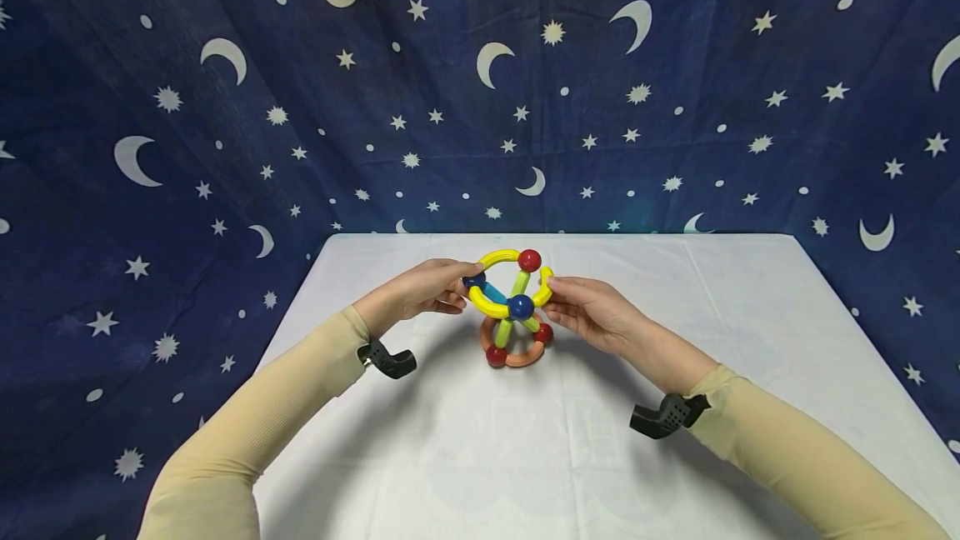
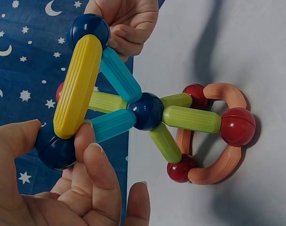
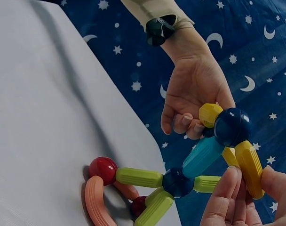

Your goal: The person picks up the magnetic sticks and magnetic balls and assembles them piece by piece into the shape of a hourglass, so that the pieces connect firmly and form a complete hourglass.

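A magnetic stick-and-ball model stands on the white tabletop. Its base is a ring of orange curved rods (image 1: 525,358) and red balls (image 2: 238,127). Light green sticks (image 2: 192,119) rise to a dark blue centre ball (image 2: 146,111), from which blue sticks (image 2: 122,75) spread upward. On top are yellow curved rods (image 1: 489,303), a red ball (image 1: 529,261) and dark blue balls (image 1: 521,307). My left hand (image 1: 431,288) pinches the left dark blue ball (image 2: 56,147). Between thumb and fingers, my right hand (image 1: 600,315) holds a yellow curved rod (image 3: 250,169) attached to the front blue ball.
A white cloth (image 1: 480,457) covers the table. Behind and beside it hangs a dark blue curtain (image 1: 450,90) with moons and stars. Black wrist cameras are strapped on the left wrist (image 1: 387,359) and the right wrist (image 1: 667,416).
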Demonstrator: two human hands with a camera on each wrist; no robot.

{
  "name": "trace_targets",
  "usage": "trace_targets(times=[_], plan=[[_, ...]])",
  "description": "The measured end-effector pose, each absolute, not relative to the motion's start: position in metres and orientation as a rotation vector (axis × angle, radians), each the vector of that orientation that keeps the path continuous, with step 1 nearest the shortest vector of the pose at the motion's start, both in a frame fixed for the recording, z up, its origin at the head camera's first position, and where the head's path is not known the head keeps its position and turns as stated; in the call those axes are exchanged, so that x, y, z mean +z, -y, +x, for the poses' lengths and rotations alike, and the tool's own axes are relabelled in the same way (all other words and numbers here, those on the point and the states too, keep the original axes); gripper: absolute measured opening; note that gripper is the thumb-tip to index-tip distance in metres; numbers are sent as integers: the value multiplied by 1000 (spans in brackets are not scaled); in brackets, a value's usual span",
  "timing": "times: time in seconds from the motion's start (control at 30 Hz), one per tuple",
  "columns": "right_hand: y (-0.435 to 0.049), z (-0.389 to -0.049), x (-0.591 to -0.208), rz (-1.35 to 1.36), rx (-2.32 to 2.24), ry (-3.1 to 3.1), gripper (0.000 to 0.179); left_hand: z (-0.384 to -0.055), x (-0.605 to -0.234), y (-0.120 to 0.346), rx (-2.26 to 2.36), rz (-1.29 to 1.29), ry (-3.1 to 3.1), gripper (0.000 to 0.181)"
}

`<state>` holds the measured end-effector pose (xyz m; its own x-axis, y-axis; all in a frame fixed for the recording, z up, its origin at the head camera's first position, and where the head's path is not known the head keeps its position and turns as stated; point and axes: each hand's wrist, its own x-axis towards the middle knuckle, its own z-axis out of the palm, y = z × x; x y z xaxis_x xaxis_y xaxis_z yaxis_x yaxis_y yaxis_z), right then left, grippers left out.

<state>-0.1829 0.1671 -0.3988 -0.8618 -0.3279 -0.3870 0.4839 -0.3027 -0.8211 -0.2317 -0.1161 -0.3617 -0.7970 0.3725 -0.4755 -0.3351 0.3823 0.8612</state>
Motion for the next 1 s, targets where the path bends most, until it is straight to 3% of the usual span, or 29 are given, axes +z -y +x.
trace_targets(times=[1.0], plan=[[-165, -191, -396, 238, -2175, -1439, 48, -235, -365, 115, 1493, 0, -1980, 46]])
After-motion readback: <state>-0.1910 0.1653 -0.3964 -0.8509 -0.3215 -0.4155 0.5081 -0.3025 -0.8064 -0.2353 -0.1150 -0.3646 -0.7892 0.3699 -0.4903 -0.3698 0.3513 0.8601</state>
